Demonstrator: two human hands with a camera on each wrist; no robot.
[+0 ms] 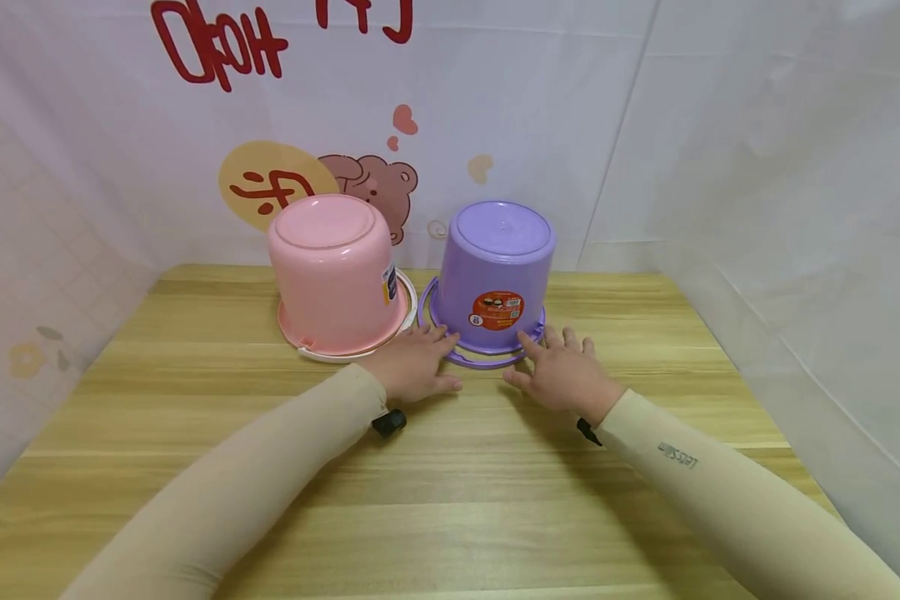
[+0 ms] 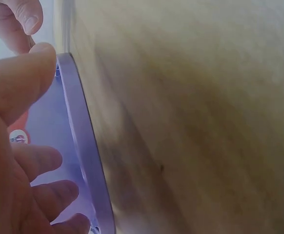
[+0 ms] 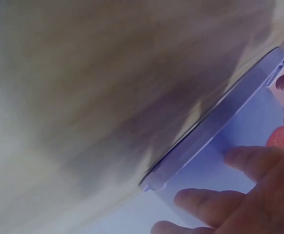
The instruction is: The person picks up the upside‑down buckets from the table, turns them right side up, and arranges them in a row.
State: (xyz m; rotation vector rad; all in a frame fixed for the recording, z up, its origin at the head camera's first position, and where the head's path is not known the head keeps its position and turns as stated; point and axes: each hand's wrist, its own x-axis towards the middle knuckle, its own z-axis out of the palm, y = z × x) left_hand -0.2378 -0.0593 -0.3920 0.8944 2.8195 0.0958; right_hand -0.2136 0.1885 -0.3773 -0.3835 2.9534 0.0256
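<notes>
A purple bucket (image 1: 487, 265) stands upside down on the wooden table (image 1: 457, 500), its handle (image 1: 487, 364) lying around the rim. My left hand (image 1: 411, 365) is at the bucket's front left, fingers spread near the rim and handle. On the front right, my right hand (image 1: 567, 375) reaches toward the rim with its fingers apart. Both wrist views show the fingers extended beside the purple wall, curled round nothing; whether the fingertips touch it is hard to tell. Left of it sits an upturned pink bucket (image 1: 330, 287) with a white handle (image 1: 408, 298), partly hidden by my left hand.
A white printed curtain (image 1: 532, 108) hangs behind the table, with a cartoon bear (image 1: 382, 196) and red lettering. White sheets also close off the left side (image 1: 45, 250) and the right side (image 1: 810, 250).
</notes>
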